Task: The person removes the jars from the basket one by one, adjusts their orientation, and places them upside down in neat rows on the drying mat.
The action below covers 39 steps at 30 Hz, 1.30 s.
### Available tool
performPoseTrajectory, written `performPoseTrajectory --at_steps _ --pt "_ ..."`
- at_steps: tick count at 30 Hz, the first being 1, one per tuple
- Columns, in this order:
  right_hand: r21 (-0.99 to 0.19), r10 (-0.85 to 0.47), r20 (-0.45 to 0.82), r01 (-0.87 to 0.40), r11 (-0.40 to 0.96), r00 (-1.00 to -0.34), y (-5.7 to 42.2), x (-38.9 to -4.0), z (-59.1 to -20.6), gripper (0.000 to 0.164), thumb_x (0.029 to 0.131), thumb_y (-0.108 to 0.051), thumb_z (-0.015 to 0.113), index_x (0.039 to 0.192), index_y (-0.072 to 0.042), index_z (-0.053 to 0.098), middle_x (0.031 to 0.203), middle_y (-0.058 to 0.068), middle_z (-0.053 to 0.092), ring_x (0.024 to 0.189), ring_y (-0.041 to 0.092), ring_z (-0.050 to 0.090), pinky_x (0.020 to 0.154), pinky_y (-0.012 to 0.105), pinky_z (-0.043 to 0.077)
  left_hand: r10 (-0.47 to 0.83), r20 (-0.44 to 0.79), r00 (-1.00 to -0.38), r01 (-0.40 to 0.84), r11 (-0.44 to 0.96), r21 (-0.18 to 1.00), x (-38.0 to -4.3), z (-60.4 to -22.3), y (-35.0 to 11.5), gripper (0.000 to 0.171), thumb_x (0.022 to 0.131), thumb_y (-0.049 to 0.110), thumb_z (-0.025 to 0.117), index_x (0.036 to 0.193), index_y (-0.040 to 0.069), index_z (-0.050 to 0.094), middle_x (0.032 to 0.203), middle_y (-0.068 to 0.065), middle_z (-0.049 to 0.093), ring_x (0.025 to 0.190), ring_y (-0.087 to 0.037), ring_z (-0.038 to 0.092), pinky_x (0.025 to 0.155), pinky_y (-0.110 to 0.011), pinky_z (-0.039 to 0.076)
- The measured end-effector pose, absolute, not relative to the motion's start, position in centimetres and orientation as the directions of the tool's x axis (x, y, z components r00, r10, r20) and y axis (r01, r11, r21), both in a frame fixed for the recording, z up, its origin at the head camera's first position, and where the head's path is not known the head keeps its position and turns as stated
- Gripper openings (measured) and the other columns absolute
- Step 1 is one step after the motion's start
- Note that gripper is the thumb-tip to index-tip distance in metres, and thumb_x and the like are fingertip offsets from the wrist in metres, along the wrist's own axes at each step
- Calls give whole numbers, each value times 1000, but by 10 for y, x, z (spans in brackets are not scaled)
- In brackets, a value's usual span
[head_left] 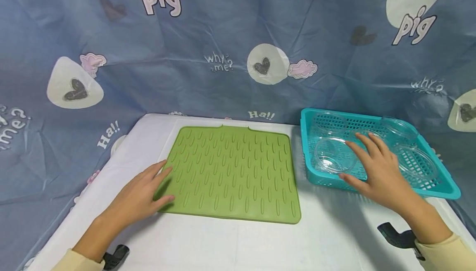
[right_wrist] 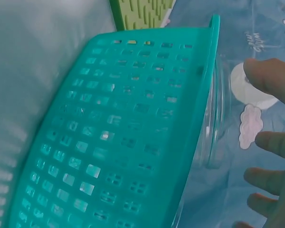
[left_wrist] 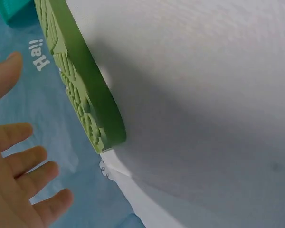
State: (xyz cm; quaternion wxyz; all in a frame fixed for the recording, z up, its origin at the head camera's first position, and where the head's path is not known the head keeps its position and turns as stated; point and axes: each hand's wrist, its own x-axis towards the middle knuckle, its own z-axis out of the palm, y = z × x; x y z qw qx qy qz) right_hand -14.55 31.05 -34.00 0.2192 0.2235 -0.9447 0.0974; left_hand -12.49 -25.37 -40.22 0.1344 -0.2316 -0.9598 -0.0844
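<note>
Leftward, the person's left hand [head_left: 143, 190] hovers just above the left edge of a flat green rectangular mat with slim raised ridges [head_left: 230, 172], fingers loosely spread and holding nothing. The mat lies on the white-covered table [head_left: 267, 242]. Just right of it stands a turquoise perforated plastic basket [head_left: 306, 147] containing several clear round dishes [head_left: 334, 155]. Over the basket's front side, the right hand [head_left: 383, 172] hangs with fingers and thumb parted widely, gripping nothing, near the dishes.

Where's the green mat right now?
In the head view, the green mat lies in the middle of the white table, by the left hand and left of the turquoise basket.
</note>
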Motion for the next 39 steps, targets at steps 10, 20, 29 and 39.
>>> performPoseTrajectory --at_steps 10,20,29,39 --pt "-150 -370 393 -455 878 -842 312 -154 -344 89 76 -33 84 150 -7 41 155 25 35 142 51 27 97 79 28 409 146 -901 430 886 173 -120 -409 -254 72 79 37 81 134 -2 57 143 -26 52 130 -45 52 105 -58 48" --pt "-252 -364 300 -442 861 -882 316 -158 -344 93 83 -34 79 157 -9 27 158 27 28 138 56 29 97 79 30 367 17 -930 355 889 289 -117 -411 -250 69 81 38 79 131 -5 59 143 -26 52 132 -46 50 108 -59 45" --pt "-351 -336 105 -351 868 -936 317 -164 -340 103 87 -44 74 160 -9 11 158 31 24 140 57 28 99 78 32 361 42 -932 358 891 277 -121 -413 -243 65 82 32 79 129 -8 60 142 -25 53 130 -47 51 107 -59 45" --pt "-451 -342 31 -319 834 -939 316 -174 -339 104 88 -40 74 159 -4 7 156 32 28 132 56 41 93 73 45 360 -2 -933 349 907 234 -124 -408 -240 68 79 35 81 131 -4 60 139 -23 56 127 -45 54 104 -58 48"
